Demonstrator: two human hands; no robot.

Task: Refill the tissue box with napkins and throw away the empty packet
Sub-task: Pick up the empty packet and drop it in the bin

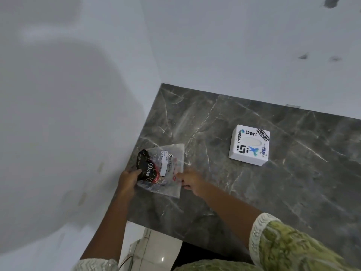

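A clear plastic packet [172,165] lies flat near the left edge of the dark marble counter [254,192], with a white label on it. A dark wrapper marked "Dove" [145,166] sits at its left side. My left hand [128,181] grips the packet's left edge by that wrapper. My right hand [188,180] pinches the packet's near right edge. The white square tissue box [249,145], covered in stickers with an oval slot on top, stands on the counter to the right, well apart from both hands.
White walls meet in a corner behind and to the left of the counter. The counter's left edge runs just beside my left hand. Light floor tiles [152,249] show below the counter's near corner.
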